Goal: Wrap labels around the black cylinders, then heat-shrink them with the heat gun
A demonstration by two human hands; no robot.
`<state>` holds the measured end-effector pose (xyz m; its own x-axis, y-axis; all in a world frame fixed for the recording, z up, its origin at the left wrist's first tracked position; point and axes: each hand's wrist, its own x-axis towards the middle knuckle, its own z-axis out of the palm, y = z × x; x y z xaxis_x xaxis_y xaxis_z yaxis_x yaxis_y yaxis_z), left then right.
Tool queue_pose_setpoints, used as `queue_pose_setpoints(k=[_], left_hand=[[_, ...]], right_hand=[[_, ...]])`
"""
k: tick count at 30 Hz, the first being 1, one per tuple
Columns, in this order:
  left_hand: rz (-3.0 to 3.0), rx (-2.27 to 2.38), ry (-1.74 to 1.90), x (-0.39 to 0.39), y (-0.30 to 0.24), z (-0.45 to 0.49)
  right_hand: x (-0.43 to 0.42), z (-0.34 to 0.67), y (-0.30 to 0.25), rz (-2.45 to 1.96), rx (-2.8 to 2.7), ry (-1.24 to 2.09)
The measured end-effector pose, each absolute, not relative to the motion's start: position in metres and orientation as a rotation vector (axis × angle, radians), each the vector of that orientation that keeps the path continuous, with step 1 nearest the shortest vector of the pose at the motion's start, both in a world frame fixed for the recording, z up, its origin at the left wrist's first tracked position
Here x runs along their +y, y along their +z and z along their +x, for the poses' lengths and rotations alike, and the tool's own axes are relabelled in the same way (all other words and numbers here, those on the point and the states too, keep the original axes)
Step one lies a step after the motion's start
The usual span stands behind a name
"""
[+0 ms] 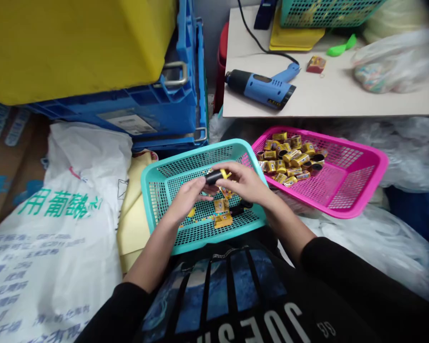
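Note:
Both my hands meet over a teal mesh basket (164, 174) on my lap. My left hand (188, 196) and my right hand (245, 183) are closed together on a small black cylinder with a yellow end (216, 176). Under them in the basket lie a few small yellow boxes (222, 213) and another black cylinder (240, 208). A pink mesh basket (346, 183) to the right holds several yellow-wrapped pieces (289, 159) heaped at its far left corner.
A blue heat gun (262, 88) with a black cord lies on a pale table (336, 95), along with a teal basket, a small red box and a plastic bag. Blue crates (157, 105) under a yellow bin stand at left. A printed white sack (57, 228) lies beside me.

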<state>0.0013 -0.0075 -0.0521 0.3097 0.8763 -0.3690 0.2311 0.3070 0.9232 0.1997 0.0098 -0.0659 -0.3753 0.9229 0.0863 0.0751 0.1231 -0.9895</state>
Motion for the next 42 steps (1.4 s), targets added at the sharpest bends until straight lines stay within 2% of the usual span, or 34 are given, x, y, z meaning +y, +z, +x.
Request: queue_pose_setpoints(k=[5, 9, 14, 23, 29, 37, 42], left_hand=[[1.767, 1.461, 0.087, -0.006, -0.091, 0.022], [1.726, 1.428, -0.02, -0.009, -0.118, 0.025], [1.614, 1.382, -0.078, -0.004, -0.113, 0.02], [1.61, 1.436, -0.013, 0.003, -0.068, 0.0], [1.789, 1.523, 0.361, 0.0, -0.057, -0.011], [1.777, 1.5, 0.556, -0.007, -0.053, -0.007], [1.762, 1.477, 0.566, -0.009, -0.048, -0.001]], right_hand=[[0.007, 0.219, -0.065, -1.063, -1.165, 1.282], [0.002, 0.231, -0.072, -1.067, -1.06, 1.297], [0.001, 0.24, -0.083, -1.045, -0.945, 1.423], [-0.007, 0.233, -0.07, -0.813, -0.986, 1.392], [-0.012, 0.235, -0.065, -0.763, -1.066, 1.461], [-0.02, 0.216, -0.062, -0.477, -0.646, 1.796], [-0.031, 0.212, -0.056, -0.454, -0.93, 1.69]])
